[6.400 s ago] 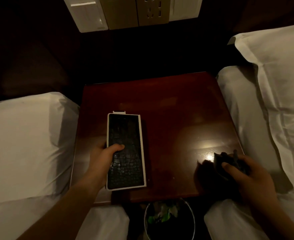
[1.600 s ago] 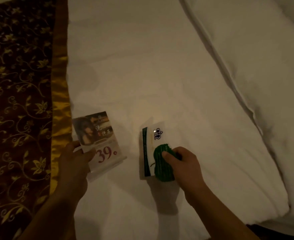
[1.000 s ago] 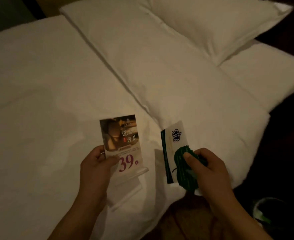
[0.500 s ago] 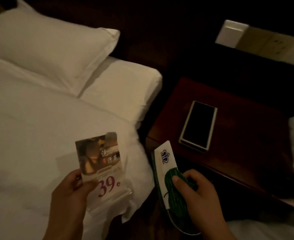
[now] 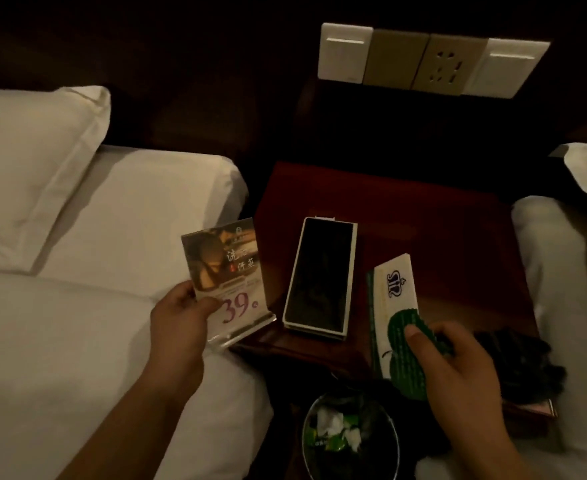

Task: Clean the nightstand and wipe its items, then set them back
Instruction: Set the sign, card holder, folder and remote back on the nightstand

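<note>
Left hand (image 5: pixel 181 315) pinching the price sign (image 5: pixel 228 282), upright, just left of the dark box (image 5: pixel 319 277) at the nightstand (image 5: pixel 434 233) edge. Right hand (image 5: pixel 458 362) clamped on the green card (image 5: pixel 394 317), right of the box, long side pointing away. Bare wood behind the box.

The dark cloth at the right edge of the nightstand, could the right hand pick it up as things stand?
Probably not yet. The right hand is beside the dark cloth with nothing between them, but its fingers are closed on the green and white card, which it would have to set down first.
</note>
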A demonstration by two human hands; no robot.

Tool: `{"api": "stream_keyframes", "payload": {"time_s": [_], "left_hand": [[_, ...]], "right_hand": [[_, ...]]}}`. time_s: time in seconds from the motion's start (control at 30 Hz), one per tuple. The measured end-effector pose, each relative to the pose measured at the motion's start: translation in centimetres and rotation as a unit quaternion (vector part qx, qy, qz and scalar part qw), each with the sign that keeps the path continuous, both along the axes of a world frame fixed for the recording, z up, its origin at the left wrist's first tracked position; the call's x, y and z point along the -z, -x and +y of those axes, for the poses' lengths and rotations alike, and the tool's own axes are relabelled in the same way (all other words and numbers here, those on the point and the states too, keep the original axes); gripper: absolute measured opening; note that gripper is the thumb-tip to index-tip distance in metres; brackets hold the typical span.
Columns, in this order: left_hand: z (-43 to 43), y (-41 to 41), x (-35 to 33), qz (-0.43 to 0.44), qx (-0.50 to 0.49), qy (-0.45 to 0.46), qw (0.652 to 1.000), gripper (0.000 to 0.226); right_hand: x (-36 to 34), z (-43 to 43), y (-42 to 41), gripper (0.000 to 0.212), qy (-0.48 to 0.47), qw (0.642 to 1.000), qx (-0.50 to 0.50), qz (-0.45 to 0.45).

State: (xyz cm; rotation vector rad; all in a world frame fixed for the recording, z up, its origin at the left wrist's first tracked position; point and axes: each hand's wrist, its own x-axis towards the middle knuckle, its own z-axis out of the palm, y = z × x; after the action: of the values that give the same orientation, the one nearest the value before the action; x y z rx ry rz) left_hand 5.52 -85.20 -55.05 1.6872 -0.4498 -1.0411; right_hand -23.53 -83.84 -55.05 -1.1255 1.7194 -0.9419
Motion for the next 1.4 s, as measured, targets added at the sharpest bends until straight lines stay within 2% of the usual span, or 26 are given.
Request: {"api": "stream_keyframes", "payload": {"time_s": [0.2,0.5,0.63,0.8,1.0,1.13,1.3,1.4], "left_hand": [[-6.0,-0.2,2.5,0.04,0.023,-0.018,0.999,0.026],[-11.5,-1.6,3.7,0.078,0.054,-0.042,0.995,0.029],[-12.6,-1.0,3.9,0.071,0.065,-0.042,0.995,0.025],[-12.4,-0.2,4.2,0.03,0.067,-0.037,0.997,0.033],[-12.8,0.5,4.9,-0.015,0.057,-0.011,0.998,0.035],[-14.0,-0.3,6.1,-0.063,0.054,0.017,0.996,0.012],[-20.0,-1.3,6.3,-0.023,0.103,0.059,0.993,0.022],[-25.8,0.6,6.6,-0.004,0.132,0.067,0.989,0.018]], "right_hand": [[2.4,-4.8,0.0,0.015,-0.014,0.997,0.028,0.065],[4.0,-9.4,-1.5,0.017,-0.007,0.991,0.062,0.114],[4.4,-9.5,-1.3,0.014,0.005,0.991,0.041,0.131],[6.0,-9.7,-0.3,0.009,-0.009,0.987,0.014,0.158],[6.5,-12.9,1.6,0.013,-0.029,0.98,0.015,0.196],[6.0,-18.0,2.9,0.012,-0.012,0.974,-0.017,0.224],[5.0,-23.1,3.8,0.017,0.037,0.961,-0.054,0.268],[5.1,-23.6,4.5,0.015,0.05,0.957,-0.057,0.28]]}}
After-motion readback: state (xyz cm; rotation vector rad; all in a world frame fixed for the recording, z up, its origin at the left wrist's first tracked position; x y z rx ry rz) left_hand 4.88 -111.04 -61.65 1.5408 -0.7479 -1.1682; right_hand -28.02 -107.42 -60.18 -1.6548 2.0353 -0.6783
